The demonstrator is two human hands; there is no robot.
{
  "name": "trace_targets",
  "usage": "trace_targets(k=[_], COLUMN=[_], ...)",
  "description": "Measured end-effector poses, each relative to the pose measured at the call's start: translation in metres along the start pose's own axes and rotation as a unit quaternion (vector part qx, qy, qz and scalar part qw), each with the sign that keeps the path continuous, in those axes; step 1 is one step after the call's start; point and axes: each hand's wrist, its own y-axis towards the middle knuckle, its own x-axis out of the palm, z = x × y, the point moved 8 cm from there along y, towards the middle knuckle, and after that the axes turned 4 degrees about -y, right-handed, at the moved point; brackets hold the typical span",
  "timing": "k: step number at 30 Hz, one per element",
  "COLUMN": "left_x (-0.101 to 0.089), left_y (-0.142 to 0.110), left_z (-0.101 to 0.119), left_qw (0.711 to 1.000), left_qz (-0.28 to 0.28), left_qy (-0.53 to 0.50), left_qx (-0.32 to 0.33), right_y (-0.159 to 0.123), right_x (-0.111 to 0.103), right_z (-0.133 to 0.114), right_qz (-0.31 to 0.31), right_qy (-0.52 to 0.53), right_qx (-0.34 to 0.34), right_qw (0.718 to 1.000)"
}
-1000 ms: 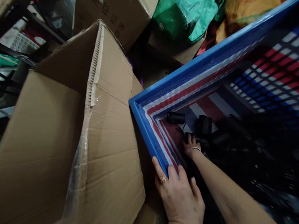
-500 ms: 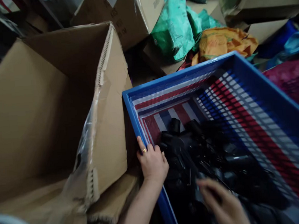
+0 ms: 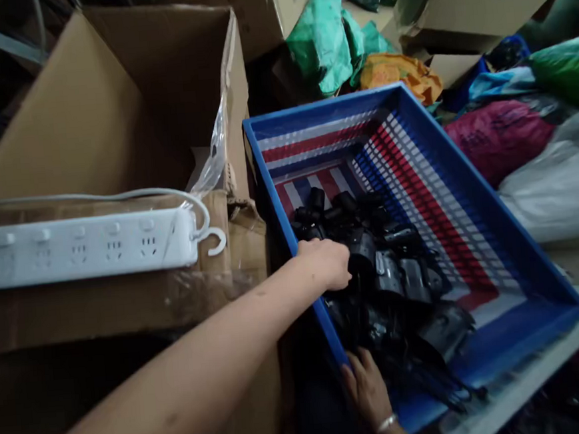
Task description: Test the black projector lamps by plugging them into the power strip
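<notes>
Since the earlier frame, your left hand [image 3: 327, 265] has come off the side rim and now reaches in over the black devices [image 3: 388, 273], while your right hand [image 3: 369, 390] has gone from above them to the near part of that same rim. The power strip [image 3: 81, 248] has also come fully into your view.

Your left hand is narrow, its fingers curled down against the pile; you can't tell from here whether they have closed on a piece. Your right hand, with a bracelet [image 3: 387, 424] at the wrist, has its fingers hooked over the rim of the blue crate [image 3: 466, 163].

The black devices lie heaped inside the crate, beyond and to the right of your left hand and just above your right, with dark cables trailing among the nearest ones. Under and around them is a red, white and blue striped lining [image 3: 421, 200].

To the left of your left hand stands a large open cardboard box [image 3: 61, 121], the white strip lying across its near side. Beyond your hands, past the crate's far rim, are a green bag [image 3: 323, 40] and an orange bag [image 3: 398, 74]; a magenta bag [image 3: 501, 139] lies off to the right.
</notes>
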Motion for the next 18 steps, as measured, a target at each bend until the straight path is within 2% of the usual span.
trace_targets(k=[2,4,6,8,11,13,15,18], left_x=[-0.003,0.0,0.015,0.041,0.079,0.096,0.102,0.098], left_y=[-0.038,-0.074,-0.105,-0.127,-0.146,-0.151,-0.153,-0.159], left_z=[0.007,0.002,-0.01,-0.021,-0.03,-0.036,-0.04,-0.041], left_qw=[0.998,0.993,0.987,0.98,0.97,0.965,0.96,0.951], left_qz=[0.013,0.053,0.087,0.099,0.102,0.104,0.113,0.162], left_qy=[0.01,0.045,0.079,0.1,0.124,0.158,0.198,0.218], left_qx=[0.055,0.093,0.112,0.139,0.183,0.181,0.163,0.147], right_y=[-0.013,-0.026,-0.034,-0.037,-0.036,-0.035,-0.036,-0.042], right_x=[0.001,0.0,-0.002,-0.002,-0.001,-0.001,0.0,0.007], right_z=[-0.001,-0.001,-0.003,-0.006,-0.007,-0.003,0.002,0.008], right_qz=[-0.034,-0.056,-0.068,-0.071,-0.073,-0.063,-0.044,-0.019], right_qy=[0.003,-0.014,-0.032,-0.04,-0.043,-0.046,-0.047,-0.053], right_qx=[-0.001,0.001,-0.001,-0.016,-0.04,-0.05,-0.063,-0.088], right_qw=[0.999,0.998,0.997,0.997,0.996,0.996,0.996,0.995])
